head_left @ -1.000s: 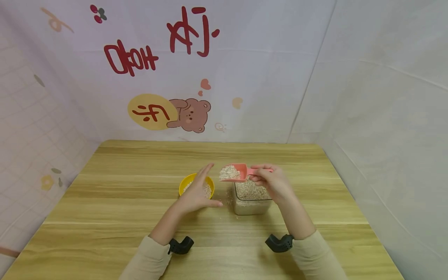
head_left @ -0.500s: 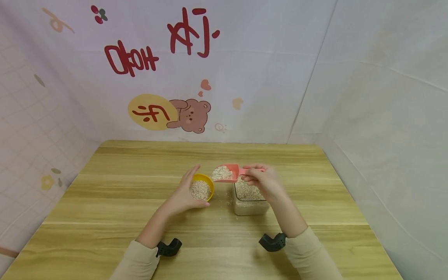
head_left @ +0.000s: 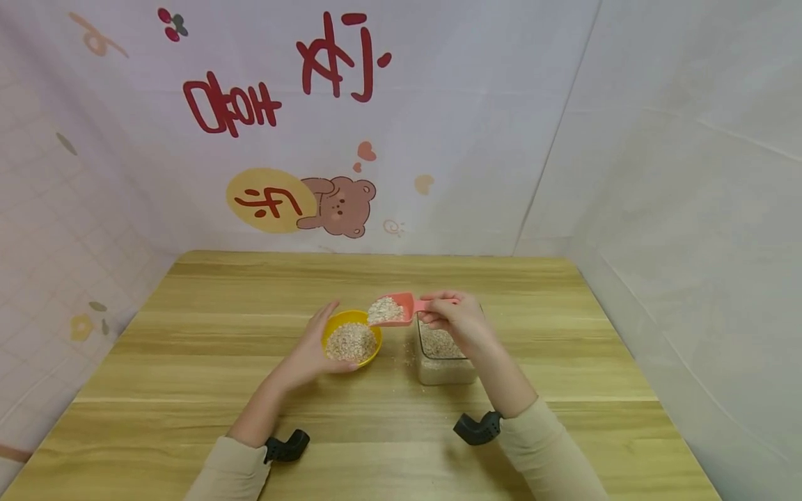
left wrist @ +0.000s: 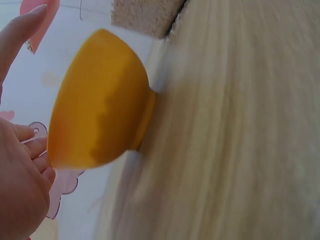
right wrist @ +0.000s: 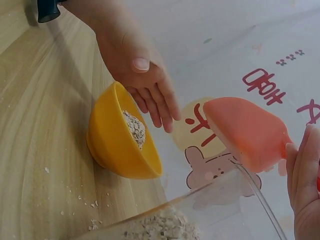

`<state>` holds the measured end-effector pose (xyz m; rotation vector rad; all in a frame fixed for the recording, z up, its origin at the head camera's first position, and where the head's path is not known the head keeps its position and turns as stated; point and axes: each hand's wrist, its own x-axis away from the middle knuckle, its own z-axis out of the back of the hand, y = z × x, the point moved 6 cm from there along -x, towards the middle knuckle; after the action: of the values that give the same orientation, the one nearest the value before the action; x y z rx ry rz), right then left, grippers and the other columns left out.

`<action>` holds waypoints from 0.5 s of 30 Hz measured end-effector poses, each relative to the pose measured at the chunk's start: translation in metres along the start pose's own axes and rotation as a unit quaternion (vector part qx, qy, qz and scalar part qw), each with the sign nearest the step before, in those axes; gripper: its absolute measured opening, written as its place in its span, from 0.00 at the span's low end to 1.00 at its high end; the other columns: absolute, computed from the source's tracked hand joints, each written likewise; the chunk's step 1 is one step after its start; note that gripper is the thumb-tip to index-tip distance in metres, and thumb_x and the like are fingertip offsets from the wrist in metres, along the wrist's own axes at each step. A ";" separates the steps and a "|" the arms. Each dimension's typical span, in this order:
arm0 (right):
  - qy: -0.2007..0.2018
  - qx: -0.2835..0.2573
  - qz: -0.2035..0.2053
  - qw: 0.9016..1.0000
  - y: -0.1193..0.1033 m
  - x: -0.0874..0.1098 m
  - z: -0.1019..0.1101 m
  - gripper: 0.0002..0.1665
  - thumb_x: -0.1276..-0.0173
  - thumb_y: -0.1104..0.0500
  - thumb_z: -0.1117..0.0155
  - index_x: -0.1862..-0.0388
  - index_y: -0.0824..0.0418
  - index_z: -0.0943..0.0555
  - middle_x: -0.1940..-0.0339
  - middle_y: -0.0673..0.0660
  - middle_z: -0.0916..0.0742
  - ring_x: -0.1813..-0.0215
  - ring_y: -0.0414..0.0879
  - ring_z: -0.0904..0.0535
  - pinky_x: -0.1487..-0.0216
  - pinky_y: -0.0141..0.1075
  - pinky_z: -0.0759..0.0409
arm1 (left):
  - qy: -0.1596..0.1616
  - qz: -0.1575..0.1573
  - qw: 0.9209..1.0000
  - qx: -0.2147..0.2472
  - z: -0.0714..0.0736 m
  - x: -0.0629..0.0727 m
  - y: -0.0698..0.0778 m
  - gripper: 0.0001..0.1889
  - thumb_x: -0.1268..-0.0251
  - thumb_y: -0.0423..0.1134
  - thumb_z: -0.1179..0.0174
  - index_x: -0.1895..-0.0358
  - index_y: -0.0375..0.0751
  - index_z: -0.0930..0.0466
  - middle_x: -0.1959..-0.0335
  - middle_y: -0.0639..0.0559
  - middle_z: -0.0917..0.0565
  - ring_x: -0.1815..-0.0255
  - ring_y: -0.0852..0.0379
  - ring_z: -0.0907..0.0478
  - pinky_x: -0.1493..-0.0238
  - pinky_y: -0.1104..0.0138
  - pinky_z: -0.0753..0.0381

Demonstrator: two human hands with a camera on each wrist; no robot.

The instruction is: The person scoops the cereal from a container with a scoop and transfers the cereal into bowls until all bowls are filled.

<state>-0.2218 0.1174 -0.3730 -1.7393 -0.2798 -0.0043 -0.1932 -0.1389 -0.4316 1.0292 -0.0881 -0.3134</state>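
My right hand [head_left: 460, 323] grips the handle of a pink scoop [head_left: 406, 307] heaped with rolled oats [head_left: 385, 309]. The scoop is raised, its front lip overlapping the right rim of a yellow bowl [head_left: 338, 319] in the head view. Oats [head_left: 351, 344] partly fill this bowl, which stands upright on the table. Around its left side, my left hand [head_left: 312, 356] is spread with thumb and fingers apart. The right wrist view shows that left hand [right wrist: 131, 60] with extended fingers beside the bowl [right wrist: 112, 140]. The scoop's underside [right wrist: 247, 132] faces that camera.
A clear square container [head_left: 446, 373] of oats stands right of the bowl, beneath my right hand. Loose flakes [head_left: 409, 355] lie scattered on the wooden table [head_left: 376, 445] between the two. Behind the table hangs a white printed cloth [head_left: 476, 174].
My right hand has carried the loaded scoop left, from over the container to the bowl's edge. My left hand has shifted left, from above the bowl to its left side.
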 end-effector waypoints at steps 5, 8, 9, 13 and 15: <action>0.020 0.021 -0.016 0.999 0.004 -0.003 -0.002 0.15 0.36 0.69 0.39 0.51 0.76 0.21 0.75 0.61 0.14 0.74 0.46 0.16 0.71 0.32 0.18 | -0.006 0.008 1.000 -0.009 0.003 0.002 -0.009 0.64 0.63 0.54 0.22 0.23 0.49 0.57 0.24 0.39 0.56 0.26 0.37 0.59 0.37 0.34 0.51; 0.017 0.036 -0.017 0.999 0.005 -0.005 -0.004 0.15 0.35 0.68 0.38 0.51 0.75 0.21 0.74 0.62 0.14 0.72 0.48 0.16 0.70 0.33 0.18 | -0.009 0.013 1.000 -0.010 0.003 0.001 -0.014 0.64 0.62 0.54 0.22 0.23 0.48 0.57 0.24 0.39 0.56 0.26 0.37 0.59 0.37 0.34 0.52; 0.013 0.040 -0.016 0.999 0.006 -0.006 -0.005 0.15 0.34 0.67 0.39 0.51 0.75 0.21 0.74 0.62 0.14 0.71 0.47 0.16 0.70 0.33 0.18 | -0.011 0.014 1.000 -0.010 0.003 0.001 -0.015 0.64 0.62 0.54 0.22 0.23 0.48 0.57 0.24 0.39 0.56 0.26 0.37 0.59 0.37 0.34 0.52; 0.004 0.045 -0.014 0.999 0.008 -0.009 -0.009 0.14 0.33 0.68 0.40 0.51 0.76 0.21 0.73 0.62 0.14 0.72 0.45 0.16 0.71 0.33 0.18 | -0.017 0.017 1.000 -0.010 0.001 0.000 -0.021 0.64 0.62 0.54 0.22 0.23 0.46 0.57 0.24 0.39 0.55 0.26 0.36 0.58 0.37 0.34 0.52; 0.000 0.047 -0.018 0.999 0.010 -0.010 -0.011 0.14 0.33 0.68 0.41 0.51 0.76 0.21 0.74 0.62 0.14 0.73 0.45 0.17 0.71 0.33 0.18 | -0.020 0.017 1.000 -0.008 0.001 -0.001 -0.024 0.64 0.62 0.54 0.22 0.23 0.46 0.57 0.24 0.38 0.55 0.26 0.36 0.57 0.37 0.34 0.52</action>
<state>-0.2285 0.1035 -0.3821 -1.6403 -0.3068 -0.0172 -0.1999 -0.1505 -0.4518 1.0049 -0.1387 -0.3033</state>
